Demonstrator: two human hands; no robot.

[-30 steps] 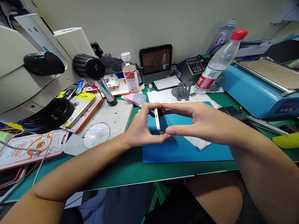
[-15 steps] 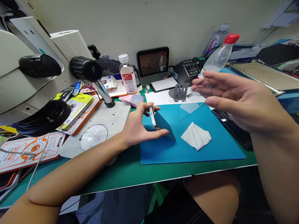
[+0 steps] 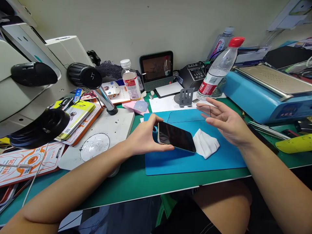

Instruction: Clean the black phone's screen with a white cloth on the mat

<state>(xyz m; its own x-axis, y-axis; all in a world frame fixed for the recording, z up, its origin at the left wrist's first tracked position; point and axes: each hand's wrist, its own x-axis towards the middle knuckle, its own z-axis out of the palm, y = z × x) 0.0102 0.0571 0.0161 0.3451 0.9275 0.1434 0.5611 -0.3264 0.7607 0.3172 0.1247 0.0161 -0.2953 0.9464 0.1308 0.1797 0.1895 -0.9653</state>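
Item one, a black-screened rectangular phone with a pale metallic rim [image 3: 176, 136]; it is in your left hand [image 3: 143, 135], gripped at its left end, thumb along the near edge and fingers at the far edge; it tilts down to the right, screen up, over a flat blue rectangular work mat [image 3: 175, 165]; item two, a crumpled white soft cloth [image 3: 206, 144], loose on the mat just beside the phone's right end; item three, a thin clear sheet with a dark outline [image 3: 186, 116], flat on the mat beyond the phone and apart from it; item four, your right hand [image 3: 227, 125], raised over the mat's right side, thumb and fingers spread apart; condition of the work, as judged: midway, the phone taken up and its screen exposed to you, the cloth and the sheet lying unheld, nothing put away; uncertain entries: a thin dark line [image 3: 210, 111] at the right fingertips, perhaps the edge of something clear, so you cannot tell whether that hand holds anything; whether the phone's low corner touches the mat; whether the dark screen bears a cover; the phone's back, hidden; the large off-white microscope [image 3: 31, 94], cut off at the left.
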